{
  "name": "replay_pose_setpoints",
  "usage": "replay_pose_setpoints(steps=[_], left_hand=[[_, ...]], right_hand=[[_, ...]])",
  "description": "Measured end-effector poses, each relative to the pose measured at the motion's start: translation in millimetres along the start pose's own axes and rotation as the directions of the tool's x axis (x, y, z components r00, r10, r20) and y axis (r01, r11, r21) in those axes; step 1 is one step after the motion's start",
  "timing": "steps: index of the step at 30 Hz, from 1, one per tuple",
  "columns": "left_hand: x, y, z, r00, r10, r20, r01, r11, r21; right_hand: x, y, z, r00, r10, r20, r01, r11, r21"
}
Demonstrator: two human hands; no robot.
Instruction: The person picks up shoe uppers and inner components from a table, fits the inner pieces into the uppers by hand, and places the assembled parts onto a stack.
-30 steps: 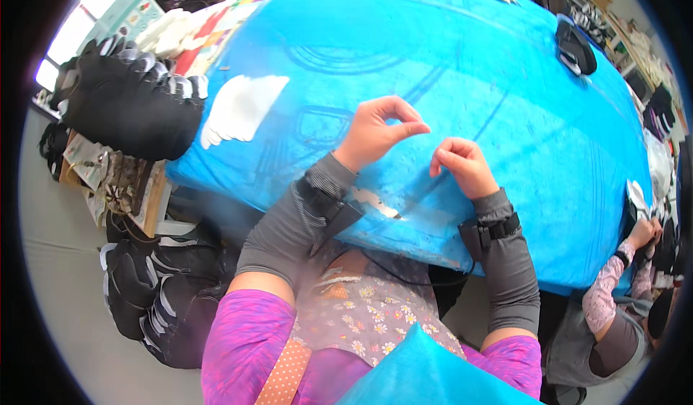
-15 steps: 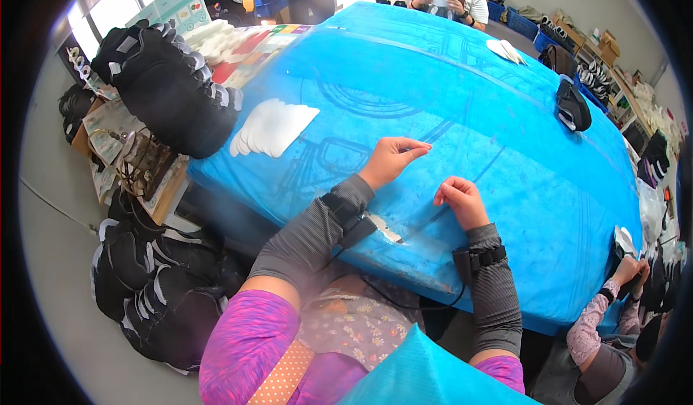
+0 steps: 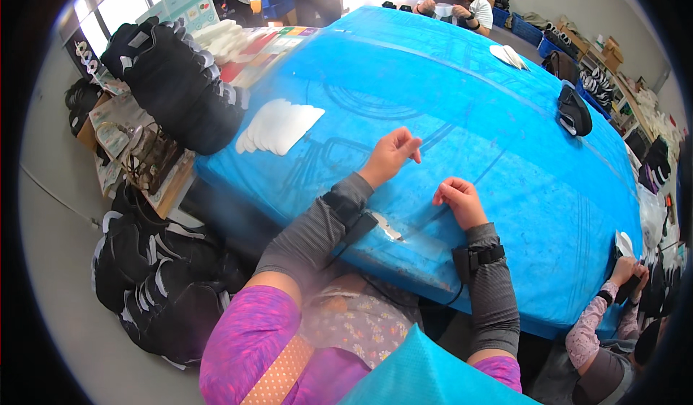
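Over the near part of the blue-covered table, my left hand is closed, its fingers curled in toward the thumb. To its right and nearer, my right hand is closed too, thumb and fingertips pressed together. The hands are apart. Whatever the fingers hold, if anything, is too small or hidden to make out. Beyond my left hand, to the left, lies a fanned stack of white shoe-shaped pads. A tall pile of black shoe uppers stands at the table's left edge.
More black shoe uppers hang low at the left. A black shoe and white pads lie on the far right. One person works at the far side, another person's hands at the right edge. A cable hangs below my right wrist.
My left hand's fingers have curled in from an outstretched pinch. My right hand has stayed nearly still. The view has shifted slightly.
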State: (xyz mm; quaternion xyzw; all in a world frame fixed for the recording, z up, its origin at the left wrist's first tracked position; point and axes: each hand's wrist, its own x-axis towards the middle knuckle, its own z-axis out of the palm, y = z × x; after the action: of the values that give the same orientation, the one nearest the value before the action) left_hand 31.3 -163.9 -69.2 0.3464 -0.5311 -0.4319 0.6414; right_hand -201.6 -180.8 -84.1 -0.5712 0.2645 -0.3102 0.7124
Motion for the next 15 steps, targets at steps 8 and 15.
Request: replay_pose_setpoints(steps=[8, 15], left_hand=[[-115.5, 111.4, -72.3, 0.991, -0.033, 0.131, -0.033, 0.881, 0.473], [-190.2, 149.6, -151.6, 0.941, 0.253, -0.227, 0.197, 0.141, 0.970]], right_hand=[[-3.5, 5.2, 1.5, 1.000, -0.015, 0.020, 0.016, 0.998, -0.064], [-9.6, -4.1, 33.9, 0.960, -0.164, 0.225, 0.257, 0.836, -0.485]])
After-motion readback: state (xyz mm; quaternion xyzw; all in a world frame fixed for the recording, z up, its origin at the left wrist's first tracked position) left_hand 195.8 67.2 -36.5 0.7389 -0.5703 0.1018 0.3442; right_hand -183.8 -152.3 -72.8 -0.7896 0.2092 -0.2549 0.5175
